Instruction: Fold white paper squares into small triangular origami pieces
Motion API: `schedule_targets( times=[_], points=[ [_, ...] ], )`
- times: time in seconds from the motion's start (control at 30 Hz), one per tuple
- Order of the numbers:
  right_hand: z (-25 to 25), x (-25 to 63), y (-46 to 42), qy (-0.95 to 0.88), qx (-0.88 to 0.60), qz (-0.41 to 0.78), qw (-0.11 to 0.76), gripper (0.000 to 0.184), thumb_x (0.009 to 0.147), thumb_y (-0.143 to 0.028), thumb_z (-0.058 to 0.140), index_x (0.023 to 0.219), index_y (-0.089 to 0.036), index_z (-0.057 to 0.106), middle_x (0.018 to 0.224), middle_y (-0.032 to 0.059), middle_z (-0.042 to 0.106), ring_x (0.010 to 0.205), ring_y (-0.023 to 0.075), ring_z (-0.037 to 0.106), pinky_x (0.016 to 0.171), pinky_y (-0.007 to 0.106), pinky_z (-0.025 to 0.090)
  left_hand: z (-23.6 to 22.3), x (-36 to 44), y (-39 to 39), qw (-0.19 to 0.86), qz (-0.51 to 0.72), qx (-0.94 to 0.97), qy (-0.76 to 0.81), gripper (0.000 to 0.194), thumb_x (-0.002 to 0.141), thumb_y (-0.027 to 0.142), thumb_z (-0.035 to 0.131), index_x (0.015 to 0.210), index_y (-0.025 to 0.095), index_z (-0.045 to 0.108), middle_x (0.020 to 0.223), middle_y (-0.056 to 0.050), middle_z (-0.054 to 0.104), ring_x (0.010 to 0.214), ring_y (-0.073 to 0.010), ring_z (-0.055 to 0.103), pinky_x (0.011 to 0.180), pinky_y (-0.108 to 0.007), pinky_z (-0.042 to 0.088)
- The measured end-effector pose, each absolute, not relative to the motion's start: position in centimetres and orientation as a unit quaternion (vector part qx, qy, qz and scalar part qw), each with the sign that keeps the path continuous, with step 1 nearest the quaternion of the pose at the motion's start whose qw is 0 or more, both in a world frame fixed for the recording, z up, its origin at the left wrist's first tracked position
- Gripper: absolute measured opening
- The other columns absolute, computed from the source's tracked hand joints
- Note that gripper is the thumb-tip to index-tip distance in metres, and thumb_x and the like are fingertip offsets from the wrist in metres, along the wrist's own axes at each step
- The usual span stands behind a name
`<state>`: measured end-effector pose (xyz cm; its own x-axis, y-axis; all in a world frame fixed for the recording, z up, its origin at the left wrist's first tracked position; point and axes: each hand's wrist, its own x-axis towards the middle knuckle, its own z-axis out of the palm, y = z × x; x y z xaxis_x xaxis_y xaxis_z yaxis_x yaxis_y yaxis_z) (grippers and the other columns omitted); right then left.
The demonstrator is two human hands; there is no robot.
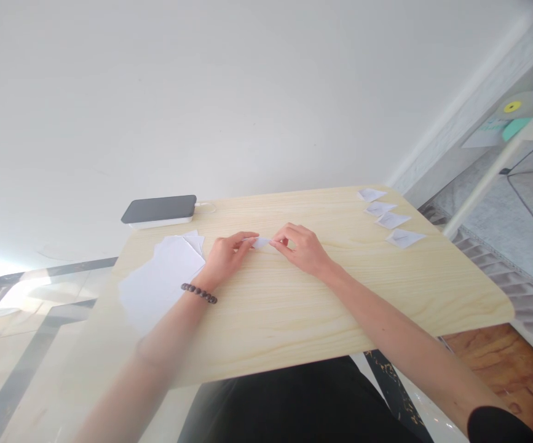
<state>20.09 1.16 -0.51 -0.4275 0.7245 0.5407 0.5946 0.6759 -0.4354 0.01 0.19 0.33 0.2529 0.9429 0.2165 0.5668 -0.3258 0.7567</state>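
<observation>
Between my hands is a small folded piece of white paper point(261, 242), held just above or on the wooden table. My left hand point(230, 253), with a dark bead bracelet at the wrist, pinches its left end between thumb and fingers. At the paper's right end, the thumb and fingertips of my right hand point(300, 246) are closed on it. Part of the paper is hidden behind the left fingers. Loose white paper sheets point(165, 277) lie in a spread pile beside my left wrist.
Several folded white paper kites point(405, 238) lie in a row at the table's point(266, 326) far right. A dark phone point(160, 209) rests on a white box at the back left, with a white cable. A white wall point(248, 92) rises behind. A pale metal pole point(487, 184) stands beyond the right edge.
</observation>
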Motion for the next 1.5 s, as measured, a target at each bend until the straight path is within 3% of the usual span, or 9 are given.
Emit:
schedule_targets(
  times=[0.1,0.2,0.3,0.43,0.6,0.77,1.5],
  points=[
    [-0.5,20.2,1.0,-0.847,-0.372,0.096,0.367,0.011,0.082,-0.026,0.049,0.076,-0.019,0.054,0.078,0.0003,0.06,0.061,0.0092,0.053,0.069,0.026,0.038,0.2,-0.1,0.4,0.341,0.362,0.68,0.539,0.041,0.077,0.048,0.048,0.104,0.018,0.054,0.077,-0.004,0.068,0.068,-0.0161,0.063,0.068,-0.027,0.048],
    [-0.6,20.0,0.9,-0.855,-0.359,0.08,0.365,0.009,0.081,-0.024,0.048,0.076,-0.019,0.053,0.082,0.0009,0.062,0.061,0.0098,0.053,0.07,0.027,0.039,0.1,0.0,0.3,0.41,0.365,0.642,0.536,0.041,0.074,0.05,0.051,0.094,0.015,0.056,0.08,-0.008,0.068,0.068,-0.0184,0.064,0.064,-0.03,0.05],
    [-0.7,19.7,0.8,-0.862,-0.351,0.071,0.358,0.007,0.081,-0.022,0.048,0.077,-0.019,0.053,0.084,0.0016,0.062,0.066,0.0114,0.054,0.07,0.028,0.039,0.2,0.2,0.2,0.491,0.381,0.611,0.491,0.038,0.075,0.047,0.052,0.091,0.013,0.057,0.085,-0.01,0.068,0.08,-0.0208,0.064,0.068,-0.032,0.051],
    [-0.6,19.4,0.6,-0.868,-0.327,0.107,0.357,0.008,0.077,-0.028,0.053,0.081,-0.02,0.054,0.09,0.0031,0.061,0.081,0.0145,0.056,0.074,0.029,0.041,0.3,0.6,0.1,0.539,0.407,0.586,0.448,0.036,0.075,0.039,0.055,0.1,0.013,0.055,0.092,-0.01,0.066,0.091,-0.0207,0.061,0.079,-0.035,0.049],
    [-0.7,19.2,0.5,-0.848,-0.345,0.164,0.368,0.014,0.078,-0.032,0.053,0.083,-0.019,0.054,0.087,0.0036,0.06,0.082,0.0143,0.055,0.075,0.028,0.043,0.2,0.7,0.1,0.537,0.4,0.598,0.441,0.04,0.074,0.035,0.057,0.108,0.014,0.055,0.105,-0.01,0.063,0.095,-0.0207,0.059,0.086,-0.035,0.046],
    [-1.3,19.3,0.8,-0.828,-0.387,0.178,0.363,0.014,0.077,-0.032,0.053,0.081,-0.018,0.055,0.079,0.0025,0.06,0.076,0.0136,0.055,0.07,0.028,0.044,0.3,0.7,0.0,0.502,0.378,0.635,0.449,0.034,0.075,0.036,0.057,0.103,0.017,0.061,0.115,-0.006,0.058,0.104,-0.0209,0.054,0.091,-0.031,0.042],
    [-0.9,19.1,0.3,-0.805,-0.403,0.262,0.349,0.02,0.073,-0.026,0.057,0.092,-0.022,0.053,0.088,0.0003,0.065,0.077,0.0128,0.062,0.074,0.027,0.045,0.1,0.7,-0.2,0.47,0.348,0.661,0.47,0.039,0.075,0.039,0.055,0.107,0.019,0.06,0.101,-0.003,0.065,0.097,-0.021,0.058,0.088,-0.031,0.043]
  ],
)
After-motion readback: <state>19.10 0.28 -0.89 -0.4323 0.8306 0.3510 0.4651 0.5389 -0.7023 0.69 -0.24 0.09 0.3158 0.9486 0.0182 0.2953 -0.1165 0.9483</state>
